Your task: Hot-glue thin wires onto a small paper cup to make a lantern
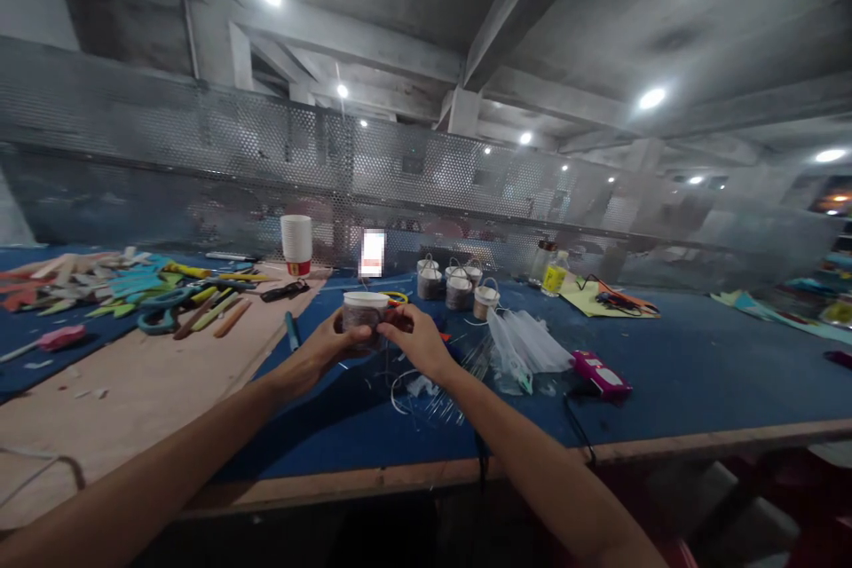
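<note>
A small cup with a white rim and a greyish-brown outside is held up over the blue table top. My left hand is closed around its left side, thumb across the front. At the cup's right side, the bent fingers of my right hand press against it; anything tiny between those fingertips cannot be made out. Just behind the right hand shows a yellow ring-shaped thing. Further back stand several similar small cups with thin loop handles, one of them a nearer cup.
Thin wires and clear plastic bags lie right of my hands, beside a magenta box. Scissors and cut strips cover the left board. Stacked paper cups, a bright phone screen and a yellow-labelled bottle stand behind.
</note>
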Demonstrator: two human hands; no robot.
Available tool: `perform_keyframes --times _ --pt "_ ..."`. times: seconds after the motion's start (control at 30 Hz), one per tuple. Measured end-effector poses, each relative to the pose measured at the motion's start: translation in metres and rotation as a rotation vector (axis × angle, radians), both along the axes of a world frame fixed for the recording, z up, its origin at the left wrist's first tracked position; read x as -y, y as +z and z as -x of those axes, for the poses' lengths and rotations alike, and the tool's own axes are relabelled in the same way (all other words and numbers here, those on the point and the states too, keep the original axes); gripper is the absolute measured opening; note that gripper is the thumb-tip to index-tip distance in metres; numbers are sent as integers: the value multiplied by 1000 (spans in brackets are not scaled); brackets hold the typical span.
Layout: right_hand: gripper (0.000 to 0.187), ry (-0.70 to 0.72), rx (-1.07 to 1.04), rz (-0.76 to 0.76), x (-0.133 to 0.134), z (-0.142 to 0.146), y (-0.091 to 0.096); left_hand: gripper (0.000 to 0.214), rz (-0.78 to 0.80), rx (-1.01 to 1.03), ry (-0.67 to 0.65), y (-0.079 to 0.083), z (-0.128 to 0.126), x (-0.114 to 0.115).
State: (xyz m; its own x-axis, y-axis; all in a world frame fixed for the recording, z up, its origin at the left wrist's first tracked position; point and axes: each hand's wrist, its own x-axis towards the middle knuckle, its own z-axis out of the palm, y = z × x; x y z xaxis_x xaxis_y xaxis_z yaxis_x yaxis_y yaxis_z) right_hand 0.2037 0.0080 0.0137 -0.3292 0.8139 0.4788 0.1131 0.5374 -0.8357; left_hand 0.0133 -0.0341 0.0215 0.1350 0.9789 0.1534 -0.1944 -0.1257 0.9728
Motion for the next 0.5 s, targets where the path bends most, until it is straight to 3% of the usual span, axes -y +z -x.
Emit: perform_keyframes --times 0.5 --pt "24 -15 -149 21 4 -13 6 62 52 57 -61 -4 -6 -1"
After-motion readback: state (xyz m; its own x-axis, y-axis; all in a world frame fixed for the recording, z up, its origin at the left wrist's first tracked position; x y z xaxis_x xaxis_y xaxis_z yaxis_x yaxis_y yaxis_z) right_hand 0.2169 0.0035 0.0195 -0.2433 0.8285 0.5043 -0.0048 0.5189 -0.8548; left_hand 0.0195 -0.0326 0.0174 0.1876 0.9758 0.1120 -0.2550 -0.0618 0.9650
